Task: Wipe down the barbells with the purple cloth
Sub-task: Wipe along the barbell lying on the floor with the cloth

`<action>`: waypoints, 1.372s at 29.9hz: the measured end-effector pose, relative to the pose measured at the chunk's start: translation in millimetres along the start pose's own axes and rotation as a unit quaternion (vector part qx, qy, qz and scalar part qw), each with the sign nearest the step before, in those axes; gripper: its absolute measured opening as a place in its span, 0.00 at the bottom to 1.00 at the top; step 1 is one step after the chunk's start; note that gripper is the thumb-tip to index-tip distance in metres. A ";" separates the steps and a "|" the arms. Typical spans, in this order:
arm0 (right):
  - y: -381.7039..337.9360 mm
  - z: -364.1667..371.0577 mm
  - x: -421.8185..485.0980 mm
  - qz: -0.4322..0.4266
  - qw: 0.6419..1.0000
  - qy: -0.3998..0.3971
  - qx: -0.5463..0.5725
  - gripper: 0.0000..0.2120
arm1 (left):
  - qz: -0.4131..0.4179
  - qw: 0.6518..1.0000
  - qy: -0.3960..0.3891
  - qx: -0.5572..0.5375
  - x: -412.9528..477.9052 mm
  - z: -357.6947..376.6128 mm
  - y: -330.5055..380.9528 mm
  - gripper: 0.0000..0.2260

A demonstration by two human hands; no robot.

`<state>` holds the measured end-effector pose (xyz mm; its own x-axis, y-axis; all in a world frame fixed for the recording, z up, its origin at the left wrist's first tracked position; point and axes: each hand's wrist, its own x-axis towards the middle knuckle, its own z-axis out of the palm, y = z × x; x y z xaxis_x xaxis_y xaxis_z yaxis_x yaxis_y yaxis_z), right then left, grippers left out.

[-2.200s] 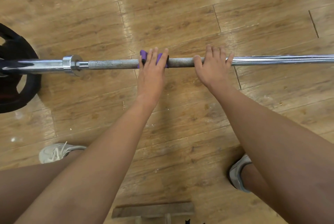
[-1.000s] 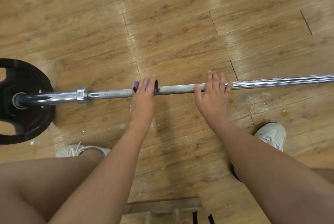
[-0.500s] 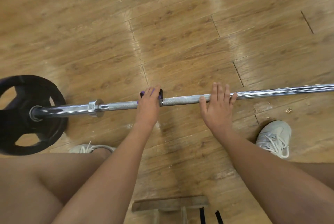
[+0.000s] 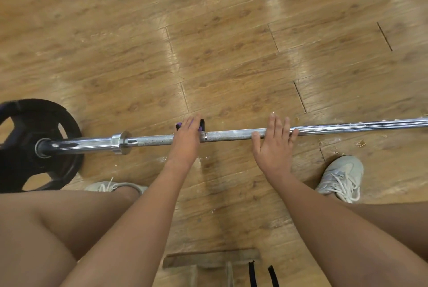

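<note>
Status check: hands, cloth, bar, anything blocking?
Left hand presses purple cloth on barbell. Right hand flat on bar. Weight plate at left end; nothing blocking.

**Single head-worn view, tilted down**

One wide-angle camera on the person's head faces forward and steeply down at the wooden floor point(image 4: 231, 54) from close above. The barbell point(image 4: 231, 135) crosses the frame from 9 to 3 o'clock.

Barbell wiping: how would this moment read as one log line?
left hand presses purple cloth on barbell | right hand flat on barbell
</note>
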<state>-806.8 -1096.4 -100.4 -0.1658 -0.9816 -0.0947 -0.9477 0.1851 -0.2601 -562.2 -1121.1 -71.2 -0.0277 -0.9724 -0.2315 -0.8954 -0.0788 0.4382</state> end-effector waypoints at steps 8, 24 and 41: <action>0.9 -0.1 -5.9 0.003 1.000 -0.007 0.004 0.34 | -0.014 0.999 0.033 0.010 -62.7 20.9 5.8 0.30; 7.1 5.1 -6.3 -0.014 1.000 0.007 0.001 0.33 | -0.028 0.999 0.040 0.020 -43.2 13.5 19.4 0.29; 12.8 1.9 -33.9 -0.012 1.000 -0.001 -0.017 0.32 | -0.006 0.998 0.004 0.061 -62.6 19.2 21.7 0.31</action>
<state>-812.7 -1060.6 -102.3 -0.1416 -0.9857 -0.0915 -0.9601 0.1593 -0.2300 -588.4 -1057.7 -63.9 -0.0144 -0.9733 -0.2291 -0.9428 -0.0631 0.3273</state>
